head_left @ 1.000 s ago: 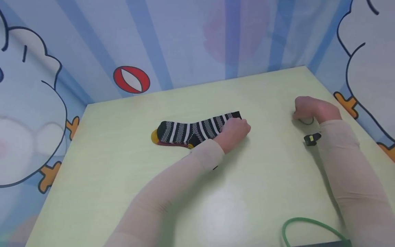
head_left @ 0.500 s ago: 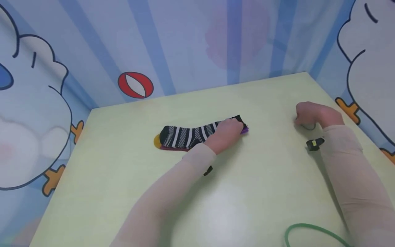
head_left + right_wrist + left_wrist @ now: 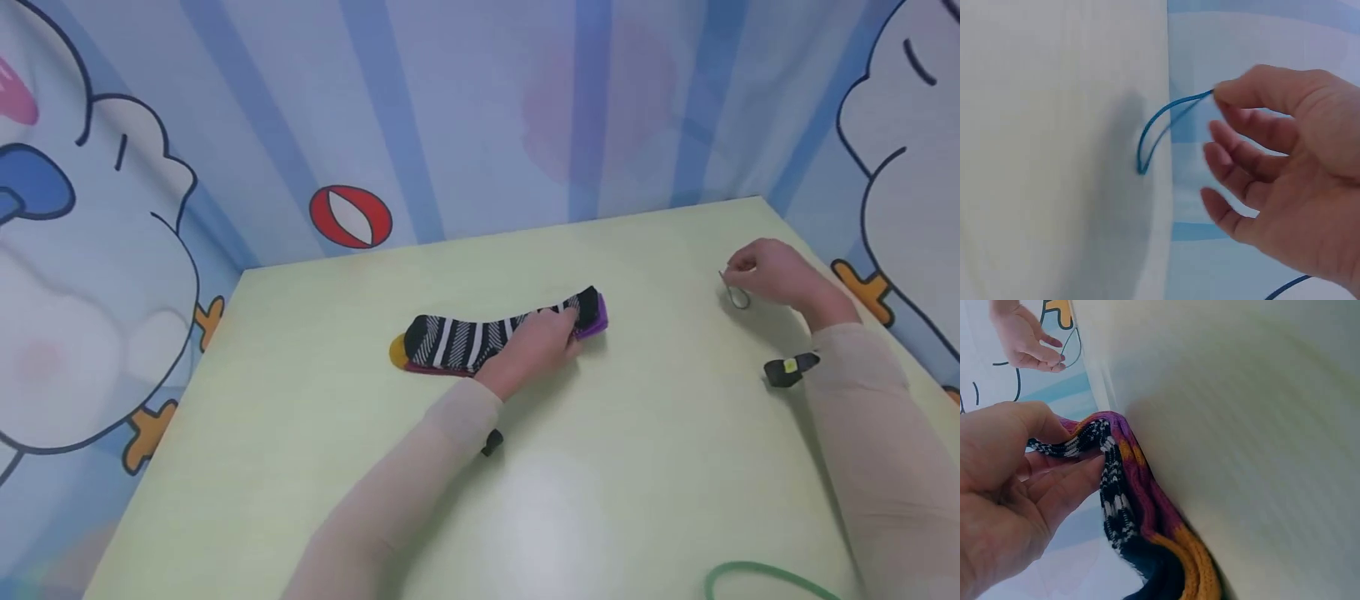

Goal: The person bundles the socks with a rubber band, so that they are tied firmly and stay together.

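Note:
A striped black-and-white sock point(image 3: 453, 340) lies on a purple, maroon and yellow sock point(image 3: 1138, 481), toes to the left and cuffs to the right. My left hand point(image 3: 531, 346) holds the pair near the cuff end, thumb over the edge and fingers on the black-and-white side. The left wrist view has the fabric buckled between thumb and fingers. Off to the right and apart from the socks, my right hand point(image 3: 780, 271) pinches a thin blue elastic loop point(image 3: 1149, 125) between thumb and index finger. Its other fingers are loosely bent, and the loop hangs from the fingertips.
The pale yellow-green table point(image 3: 600, 483) meets a blue striped backdrop point(image 3: 495, 125) at the back and sides. A green cord-like loop point(image 3: 753, 567) shows at the bottom right edge. Small black devices, one being the wrist camera point(image 3: 783, 372), sit under both wrists.
My left hand has slid left along the socks, uncovering the black and purple cuffs. My right hand has turned and unbent some fingers, so more of the elastic loop shows. The head view has shifted slightly.

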